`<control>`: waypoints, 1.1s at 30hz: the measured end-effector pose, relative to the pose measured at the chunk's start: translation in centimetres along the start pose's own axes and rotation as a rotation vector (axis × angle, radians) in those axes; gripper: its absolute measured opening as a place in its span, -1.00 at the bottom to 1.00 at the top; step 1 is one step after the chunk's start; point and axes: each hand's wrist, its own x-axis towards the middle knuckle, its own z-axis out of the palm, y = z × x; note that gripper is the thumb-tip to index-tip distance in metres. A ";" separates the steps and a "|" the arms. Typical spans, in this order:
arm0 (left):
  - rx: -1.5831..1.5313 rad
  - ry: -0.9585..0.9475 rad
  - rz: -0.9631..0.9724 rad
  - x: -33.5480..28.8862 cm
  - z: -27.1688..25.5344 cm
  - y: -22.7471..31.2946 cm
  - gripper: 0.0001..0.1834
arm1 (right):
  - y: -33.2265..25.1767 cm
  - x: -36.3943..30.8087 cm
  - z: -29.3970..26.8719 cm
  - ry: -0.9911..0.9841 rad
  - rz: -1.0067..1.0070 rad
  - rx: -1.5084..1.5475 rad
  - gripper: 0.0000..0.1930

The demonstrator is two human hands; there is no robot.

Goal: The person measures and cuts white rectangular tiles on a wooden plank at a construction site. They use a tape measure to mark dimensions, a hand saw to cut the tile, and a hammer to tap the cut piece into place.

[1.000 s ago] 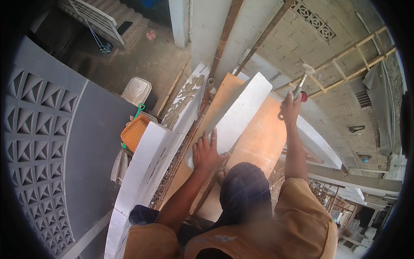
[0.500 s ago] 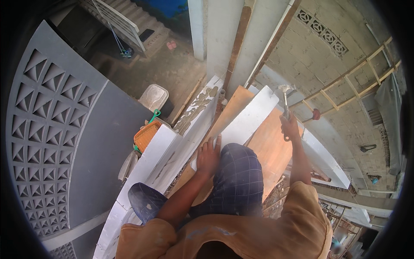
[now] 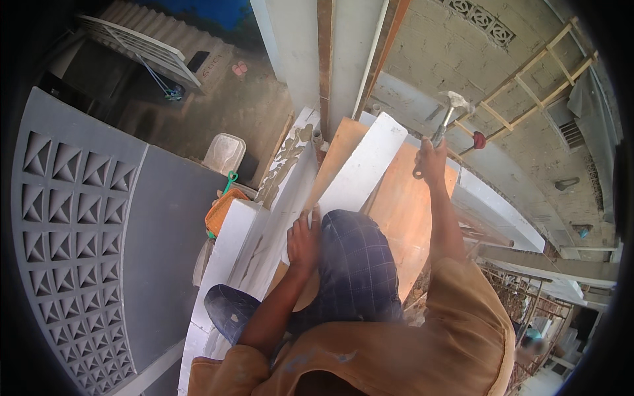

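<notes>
My right hand (image 3: 432, 162) is closed around the handle of a claw hammer (image 3: 444, 125), held raised with its metal head (image 3: 456, 101) up and away from me. My left hand (image 3: 304, 245) lies with its fingers stretched out against the near left edge of a long white block (image 3: 364, 165), just beside my bent knee (image 3: 356, 257). The block stands slanted between two brown boards, a narrow one (image 3: 337, 155) on its left and a broad one (image 3: 413, 211) on its right. The hammer head is apart from the block and boards.
Left of me runs a white ledge (image 3: 231, 231) with grey mortar (image 3: 284, 158) on its far part. Beyond it are an orange basket (image 3: 226, 210), a pale tub (image 3: 224, 153) and a patterned grey wall (image 3: 72, 218). A wooden ladder (image 3: 528, 96) lies at the far right.
The view has shifted and turned slightly. My right hand has lifted the hammer a little farther up, and its head now leans more to the right. My left hand stays against the block.
</notes>
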 end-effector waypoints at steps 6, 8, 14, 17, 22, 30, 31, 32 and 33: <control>0.032 0.005 -0.014 0.0 0.3 -0.3 -0.33 | -0.9 -1.3 -0.9 -0.204 0.153 -0.304 -0.86; 0.025 0.010 -0.008 0.0 0.1 0.0 -0.34 | -0.8 -0.4 -0.3 -0.111 0.119 -0.219 -0.86; 0.065 0.021 -0.003 -0.1 0.6 -0.5 -0.34 | 0.1 -1.7 -0.3 -0.328 0.223 -0.522 -0.81; 0.025 0.014 -0.011 0.0 -0.2 0.2 -0.33 | -1.7 0.5 0.8 -0.123 0.083 -0.148 -0.84; 0.019 0.002 -0.032 -0.1 0.4 -0.2 -0.33 | 1.4 -4.7 0.9 -0.289 0.255 -0.410 -0.83; -0.025 -0.004 -0.031 0.2 -0.2 0.2 -0.34 | 1.5 -5.5 0.8 -0.211 0.081 -0.539 -0.87; -0.037 -0.006 -0.029 0.2 -0.2 0.3 -0.34 | 2.4 -6.2 0.6 -0.288 0.240 -0.449 -0.87; -0.023 -0.001 -0.032 0.0 -0.1 0.4 -0.34 | 1.4 -5.6 0.7 -0.264 0.241 -0.409 -0.86; 0.002 0.004 -0.035 -0.1 0.0 0.1 -0.33 | 0.1 -5.0 1.2 -0.243 0.245 -0.359 -0.86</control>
